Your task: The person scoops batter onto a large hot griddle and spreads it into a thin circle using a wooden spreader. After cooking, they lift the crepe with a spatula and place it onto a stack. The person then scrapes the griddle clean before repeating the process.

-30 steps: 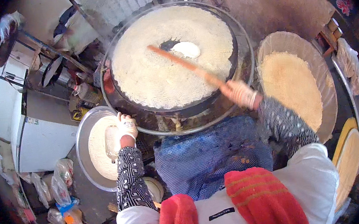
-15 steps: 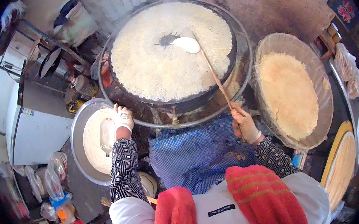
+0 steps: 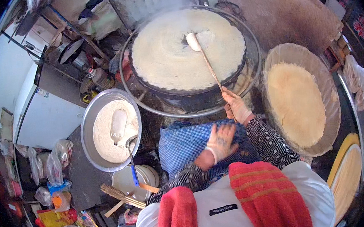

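Note:
My right hand, in a thin glove, is closed around the stick of a long wooden batter spreader. The spreader's white-coated head rests near the middle of a pale batter sheet, beside a small dark bare spot. This sheet covers most of a large round griddle, and steam rises at its far side. My left hand, also gloved and slightly blurred, hovers over the blue checked cloth on my lap. Its fingers are spread and hold nothing.
On the left stands a metal basin of batter, holding a clear scoop and a blue-handled ladle. Below it are a white bucket and a brush. At right, a plastic-lined basket holds cooked flatbreads.
My left hand has left the basin's rim and moved right, over the cloth. The spreader's head has turned on the batter, and the dark bare spot looks smaller. The view has shifted.

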Motion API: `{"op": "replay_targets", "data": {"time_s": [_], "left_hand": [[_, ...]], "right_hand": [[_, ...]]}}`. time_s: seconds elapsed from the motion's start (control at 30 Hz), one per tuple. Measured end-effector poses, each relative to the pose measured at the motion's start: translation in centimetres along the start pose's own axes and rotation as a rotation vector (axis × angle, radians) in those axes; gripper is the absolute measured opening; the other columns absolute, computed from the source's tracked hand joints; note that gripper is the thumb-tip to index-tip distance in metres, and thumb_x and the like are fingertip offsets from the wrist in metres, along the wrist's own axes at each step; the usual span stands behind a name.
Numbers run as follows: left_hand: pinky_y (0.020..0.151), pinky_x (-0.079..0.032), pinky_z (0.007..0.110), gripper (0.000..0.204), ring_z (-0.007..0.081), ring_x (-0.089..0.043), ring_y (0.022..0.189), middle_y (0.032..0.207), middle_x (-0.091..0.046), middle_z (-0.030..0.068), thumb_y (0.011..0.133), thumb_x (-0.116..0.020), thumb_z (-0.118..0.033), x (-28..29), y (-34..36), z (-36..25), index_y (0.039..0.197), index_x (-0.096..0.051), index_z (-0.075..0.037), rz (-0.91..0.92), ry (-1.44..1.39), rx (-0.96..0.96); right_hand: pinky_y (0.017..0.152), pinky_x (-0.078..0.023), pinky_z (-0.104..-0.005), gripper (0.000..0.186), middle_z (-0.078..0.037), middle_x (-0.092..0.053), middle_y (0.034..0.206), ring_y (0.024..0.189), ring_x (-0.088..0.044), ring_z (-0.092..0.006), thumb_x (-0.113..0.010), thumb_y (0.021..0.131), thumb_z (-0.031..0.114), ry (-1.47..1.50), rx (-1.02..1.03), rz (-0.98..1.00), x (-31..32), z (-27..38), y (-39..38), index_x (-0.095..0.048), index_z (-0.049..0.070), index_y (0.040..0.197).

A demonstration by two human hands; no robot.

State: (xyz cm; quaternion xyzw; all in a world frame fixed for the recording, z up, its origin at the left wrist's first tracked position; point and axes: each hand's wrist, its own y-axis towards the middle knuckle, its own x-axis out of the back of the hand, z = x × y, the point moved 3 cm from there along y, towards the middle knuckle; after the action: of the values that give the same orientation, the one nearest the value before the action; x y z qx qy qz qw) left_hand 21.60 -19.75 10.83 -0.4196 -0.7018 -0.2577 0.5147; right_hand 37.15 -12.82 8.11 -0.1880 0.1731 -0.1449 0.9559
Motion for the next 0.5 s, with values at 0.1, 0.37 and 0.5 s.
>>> {"op": "replay_targets", "data": {"time_s": [0.1, 0.37, 0.5], "left_hand": [[0.114, -0.028, 0.051, 0.069, 0.0352, -0.049, 0.13, 0.137, -0.052, 0.0214, 0.09, -0.064, -0.042, 2.3, -4.1, -0.8, 0.139, -0.045, 0.002, 0.061, -0.213, -0.005], [0.109, -0.034, 0.055, 0.04, 0.0323, -0.06, 0.112, 0.104, -0.07, 0.0157, 0.094, -0.058, -0.033, 5.8, -17.8, 12.6, 0.126, -0.059, -0.009, -0.275, 0.001, 0.679], [0.109, -0.026, 0.067, 0.069, 0.0397, -0.049, 0.129, 0.145, -0.049, 0.0173, 0.09, -0.06, -0.045, 2.3, -23.8, 18.5, 0.146, -0.041, -0.01, -0.014, 0.356, 1.334]], "right_hand": [[0.033, -0.035, -0.0282, 0.045, -0.001, -0.051, 0.055, 0.036, -0.044, -0.0124, -0.062, 0.099, 0.036, -0.013, -0.01, -0.03, -0.5, 0.3, 0.6, -0.054, 0.024, 0.142], [0.033, -0.037, -0.0323, 0.047, -0.003, -0.052, 0.057, 0.035, -0.043, -0.016, -0.064, 0.097, 0.043, 0.268, -0.136, 0.024, -7.3, -1.0, 0.7, -0.053, 0.033, 0.141], [0.039, -0.036, -0.0312, 0.042, 0.0, -0.046, 0.055, 0.041, -0.042, -0.0118, -0.056, 0.101, 0.044, 0.578, -0.169, 0.113, -8.6, -0.2, -1.5, -0.05, 0.032, 0.141]]}}
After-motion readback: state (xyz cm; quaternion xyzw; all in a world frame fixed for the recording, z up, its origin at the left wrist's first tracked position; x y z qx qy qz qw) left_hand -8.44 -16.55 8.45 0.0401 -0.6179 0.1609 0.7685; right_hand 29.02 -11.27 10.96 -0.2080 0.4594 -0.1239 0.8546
